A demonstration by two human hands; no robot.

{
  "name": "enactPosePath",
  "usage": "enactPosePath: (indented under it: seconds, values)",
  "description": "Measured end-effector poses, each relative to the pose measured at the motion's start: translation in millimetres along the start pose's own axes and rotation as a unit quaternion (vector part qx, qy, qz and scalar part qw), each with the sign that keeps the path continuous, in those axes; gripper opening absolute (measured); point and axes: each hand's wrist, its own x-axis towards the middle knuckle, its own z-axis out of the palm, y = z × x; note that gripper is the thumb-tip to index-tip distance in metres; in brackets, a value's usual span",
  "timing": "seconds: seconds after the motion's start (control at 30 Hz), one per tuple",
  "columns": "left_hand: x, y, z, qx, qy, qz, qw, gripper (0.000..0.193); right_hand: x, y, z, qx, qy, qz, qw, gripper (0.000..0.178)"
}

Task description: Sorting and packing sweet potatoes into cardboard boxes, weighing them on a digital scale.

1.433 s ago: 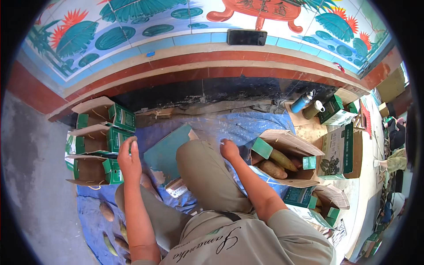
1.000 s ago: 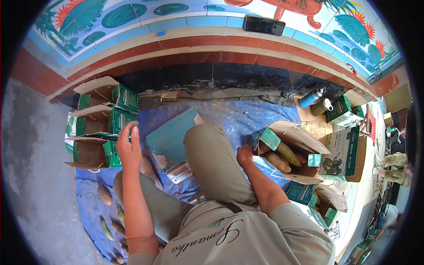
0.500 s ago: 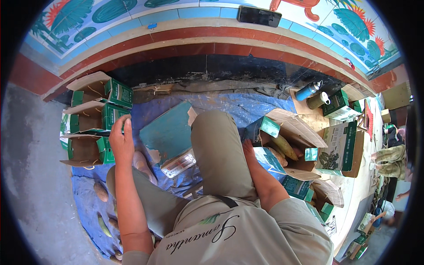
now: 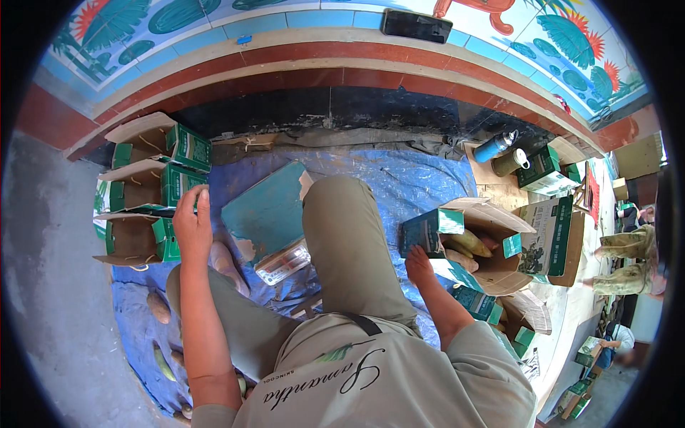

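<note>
My right hand (image 4: 419, 267) has its fingers at the near left corner of a green and white cardboard box (image 4: 422, 232), beside my raised knee. The box lies with its flaps spread to the right, and yellowish and brown root vegetables (image 4: 467, 244) show inside. My left hand (image 4: 193, 222) is raised by the right side of an upright green cardboard box (image 4: 183, 187) at the left. Its fingers are loosely bent, the thumb apart, and nothing shows between them. Whether it touches that box I cannot tell.
Between the boxes, a worn blue-green board (image 4: 260, 207) and a clear plastic container (image 4: 284, 262) rest on the blue tarp (image 4: 357, 162). Loose root vegetables (image 4: 158, 308) lie lower left. Bottles (image 4: 494, 147) stand far right; a phone (image 4: 417, 26) is on the wall ledge. Other people (image 4: 628, 264) are at right.
My right hand and the box with root vegetables have moved right and a little nearer, away from my knee. My left hand stays nearly where it was.
</note>
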Motion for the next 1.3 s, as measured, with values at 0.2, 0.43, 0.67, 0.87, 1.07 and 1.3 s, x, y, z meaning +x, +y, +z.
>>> enactPosePath:
  seconds: [0.2,0.43,0.67,0.87,1.07,1.3]
  values:
    - [-2,1,-1,-0.005,-0.002,-0.003,1.000,0.030,-71,17,3,-0.023,-0.114,-0.001,0.993,0.015]
    - [-4,4,0,-0.001,0.000,-0.007,1.000,0.029,-100,10,-5,0.026,-0.214,0.053,0.975,0.015]
    - [-3,4,11,-0.032,0.040,0.001,0.999,0.026,-39,27,-44,0.242,-0.170,0.220,0.930,0.026]
    - [-10,-4,-2,-0.032,0.099,0.015,0.994,0.024,23,40,-138,0.383,0.079,0.241,0.889,0.019]
    - [-17,-14,-9,-0.029,0.150,0.011,0.988,0.025,71,92,-224,0.433,0.308,0.199,0.823,0.014]
    - [-27,-13,-25,-0.026,0.153,-0.014,0.988,0.028,126,40,-375,0.426,0.411,0.054,0.804,0.016]
